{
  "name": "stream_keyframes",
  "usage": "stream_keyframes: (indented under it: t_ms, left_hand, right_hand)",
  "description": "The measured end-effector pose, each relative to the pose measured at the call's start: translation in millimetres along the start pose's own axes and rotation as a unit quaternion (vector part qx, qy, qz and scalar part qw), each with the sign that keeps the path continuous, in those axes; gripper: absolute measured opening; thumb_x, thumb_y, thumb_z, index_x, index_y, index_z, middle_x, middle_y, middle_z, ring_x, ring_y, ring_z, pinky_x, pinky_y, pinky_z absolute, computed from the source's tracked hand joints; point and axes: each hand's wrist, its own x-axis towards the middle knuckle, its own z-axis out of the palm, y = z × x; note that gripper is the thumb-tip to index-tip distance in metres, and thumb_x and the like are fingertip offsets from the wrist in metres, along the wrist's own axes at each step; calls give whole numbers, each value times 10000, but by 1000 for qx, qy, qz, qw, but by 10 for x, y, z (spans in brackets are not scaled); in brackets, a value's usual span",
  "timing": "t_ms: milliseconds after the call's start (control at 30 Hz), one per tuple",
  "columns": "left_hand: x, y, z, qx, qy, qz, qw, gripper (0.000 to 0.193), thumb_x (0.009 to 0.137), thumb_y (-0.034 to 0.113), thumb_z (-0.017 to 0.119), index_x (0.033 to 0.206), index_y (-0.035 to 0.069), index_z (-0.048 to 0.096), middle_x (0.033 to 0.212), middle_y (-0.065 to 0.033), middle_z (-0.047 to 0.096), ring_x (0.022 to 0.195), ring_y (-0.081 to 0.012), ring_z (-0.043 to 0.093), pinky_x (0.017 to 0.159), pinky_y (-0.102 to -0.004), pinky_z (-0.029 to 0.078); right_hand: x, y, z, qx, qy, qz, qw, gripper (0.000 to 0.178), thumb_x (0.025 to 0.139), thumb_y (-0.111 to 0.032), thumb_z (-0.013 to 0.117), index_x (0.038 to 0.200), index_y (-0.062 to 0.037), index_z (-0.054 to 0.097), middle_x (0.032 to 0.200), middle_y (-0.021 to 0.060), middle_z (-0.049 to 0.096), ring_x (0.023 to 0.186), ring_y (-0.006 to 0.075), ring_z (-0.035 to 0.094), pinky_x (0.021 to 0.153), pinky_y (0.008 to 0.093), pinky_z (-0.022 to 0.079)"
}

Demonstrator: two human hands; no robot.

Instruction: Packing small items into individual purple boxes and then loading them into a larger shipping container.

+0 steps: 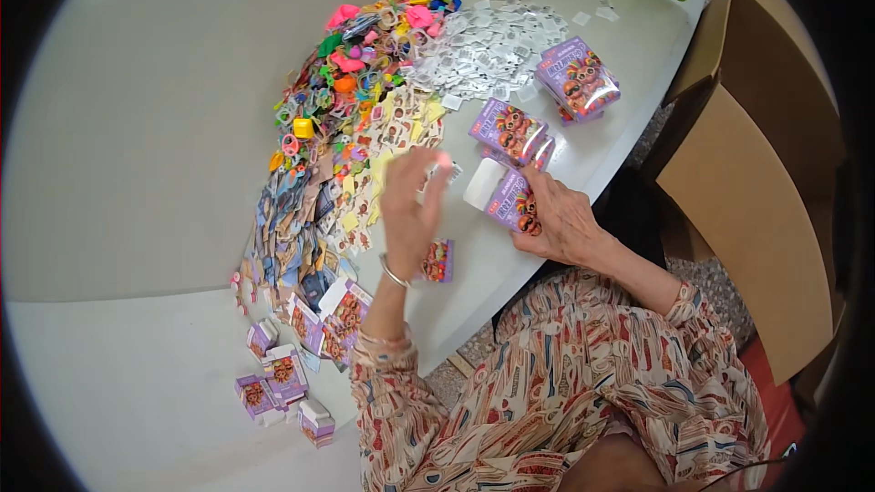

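Observation:
My right hand [563, 217] grips a small purple carton [512, 200] printed with colourful cartoon figures. The carton's white end flap [483, 184] stands open toward my left hand. My left hand [410, 205], with a bangle at the wrist, is raised over the table and smeared by motion. A pinkish spot shows at its fingertip; whether it holds anything I cannot make out. Just beyond the held carton lies a stack of similar purple cartons [510, 130]. Another purple carton [437, 260] lies beside my left wrist, partly hidden by it.
Left of my hands spread piles of colourful plastic trinkets [346, 64], small white packets [483, 50], printed cutouts [396, 128] and folded papers [296, 219]. More purple cartons [583, 77] are stacked at the right edge; open ones [284, 374] lie lower left. A large cardboard box [747, 210] stands right.

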Motion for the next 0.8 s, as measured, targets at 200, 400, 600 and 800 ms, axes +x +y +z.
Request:
stream_keyframes:
  t_ms: [200,400,600,800]
  left_hand:
    - [-257,210,237,-37,-59,-16,997,235,827,45,657,1057,5,637,1025,-137,618,946,-294,572,851,-378,440]
    - [-519,74,202,-279,-28,-225,933,273,890,80,621,1148,-3,594,1098,-94,631,1007,-192,591,872,-308,462]
    - [-596,270,288,-499,-42,-406,765,331,921,84,589,1235,5,522,1100,-74,627,988,-143,599,805,-264,500]
    - [-560,310,342,-198,-35,-182,963,321,886,97,640,1189,14,577,1211,-138,556,1018,-184,593,779,-284,524]
  right_hand:
    - [-24,-14,-28,22,-3,4,1000,842,652,-272,727,1310,60,320,1018,232,567,938,373,598,749,422,506]
    - [-44,-13,-73,46,30,-2,998,822,652,-280,737,1280,66,335,1010,243,571,909,377,610,743,425,507]
    - [-63,-36,-38,29,30,-35,999,829,640,-255,761,1277,58,334,966,212,564,870,361,607,723,429,503]
    - [-80,-54,-21,38,35,-31,998,856,644,-238,772,1306,55,315,957,195,558,854,346,602,692,404,509]
